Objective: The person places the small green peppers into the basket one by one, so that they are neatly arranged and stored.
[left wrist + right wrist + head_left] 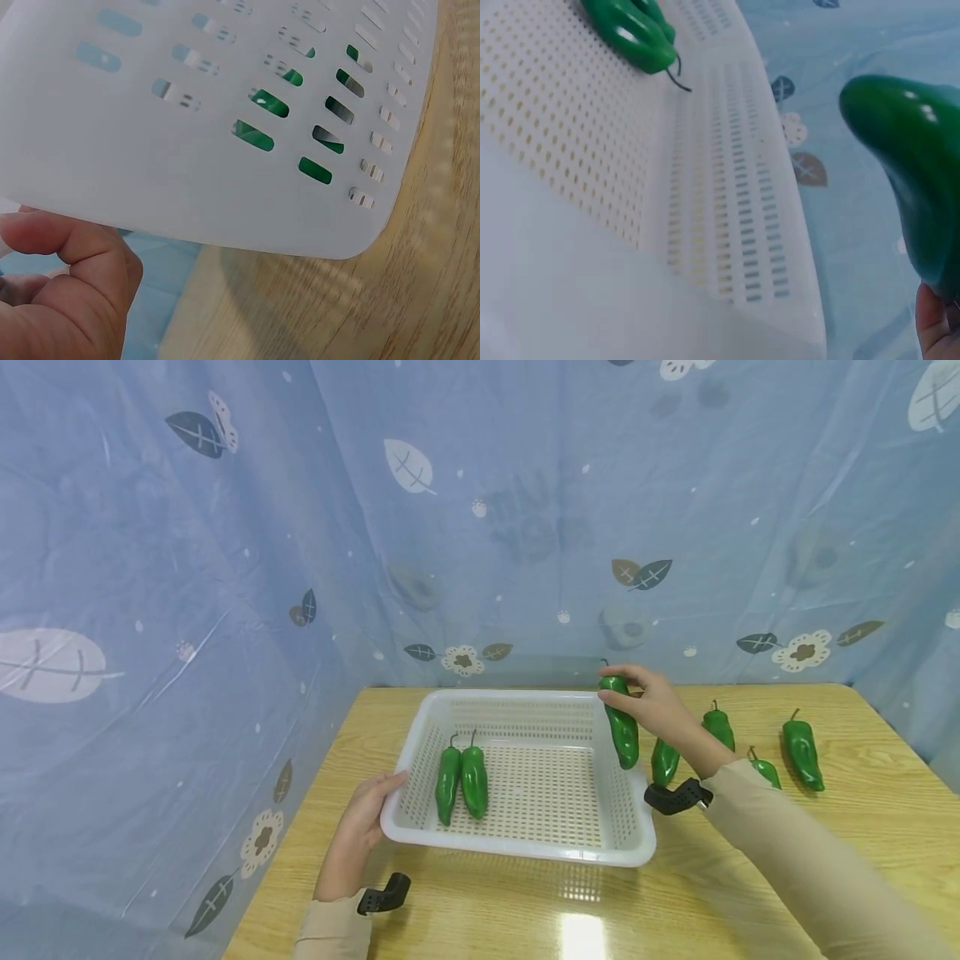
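Note:
A white plastic basket (517, 850) with slotted walls stands on the wooden table. My left hand (366, 810) grips its left rim; in the left wrist view curled fingers (82, 262) are at the rim. Two green peppers, one long pepper (447, 782) and another beside it (474, 782), lie side by side at the basket's left, stems pointing away. Over the right wall, my right hand (651, 702) holds a green pepper (624, 733) near its stem end, tip hanging down. The same pepper (922, 165) shows large in the right wrist view.
Right of the basket, several more green peppers lie on the table (885, 810): one pepper (802, 756) at the far right, another pepper (718, 727) behind my right forearm, others partly hidden by it. A blue patterned curtain (525, 527) hangs at the back and left.

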A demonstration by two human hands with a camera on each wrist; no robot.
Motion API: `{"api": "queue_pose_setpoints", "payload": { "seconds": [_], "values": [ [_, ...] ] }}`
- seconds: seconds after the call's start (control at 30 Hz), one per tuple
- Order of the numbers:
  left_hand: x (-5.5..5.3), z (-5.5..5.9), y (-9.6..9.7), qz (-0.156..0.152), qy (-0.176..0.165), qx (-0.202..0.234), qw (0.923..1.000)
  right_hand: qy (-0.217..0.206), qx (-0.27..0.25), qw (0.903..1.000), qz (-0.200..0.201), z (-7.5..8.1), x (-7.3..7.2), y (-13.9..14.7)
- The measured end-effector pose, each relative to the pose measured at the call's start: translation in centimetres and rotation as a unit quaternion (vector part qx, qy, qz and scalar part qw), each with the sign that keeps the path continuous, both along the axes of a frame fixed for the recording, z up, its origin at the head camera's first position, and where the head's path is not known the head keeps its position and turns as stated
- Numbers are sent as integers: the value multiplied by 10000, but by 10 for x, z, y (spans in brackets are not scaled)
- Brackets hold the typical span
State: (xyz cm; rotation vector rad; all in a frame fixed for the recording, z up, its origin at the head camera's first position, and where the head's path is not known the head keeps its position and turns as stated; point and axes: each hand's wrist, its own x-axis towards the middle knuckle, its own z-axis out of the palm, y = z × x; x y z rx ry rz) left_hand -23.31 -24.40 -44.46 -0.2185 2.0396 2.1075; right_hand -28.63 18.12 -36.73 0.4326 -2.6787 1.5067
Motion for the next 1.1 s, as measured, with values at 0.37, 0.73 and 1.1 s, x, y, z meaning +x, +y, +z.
{"api": "queue_pose_setpoints", "payload": {
  "seconds": [0.37,0.73,1.1],
  "values": [
    [-1,2,0,-75,113,-37,9999,-47,-157,9998,125,-6,-12,-29],
    [5,-2,0,-236,154,198,9994,-238,-213,9989,332,-20,-11,-67],
    [4,-1,1,-45,164,129,9998,-436,-61,9985,313,-23,-16,-101]
  ]
}}
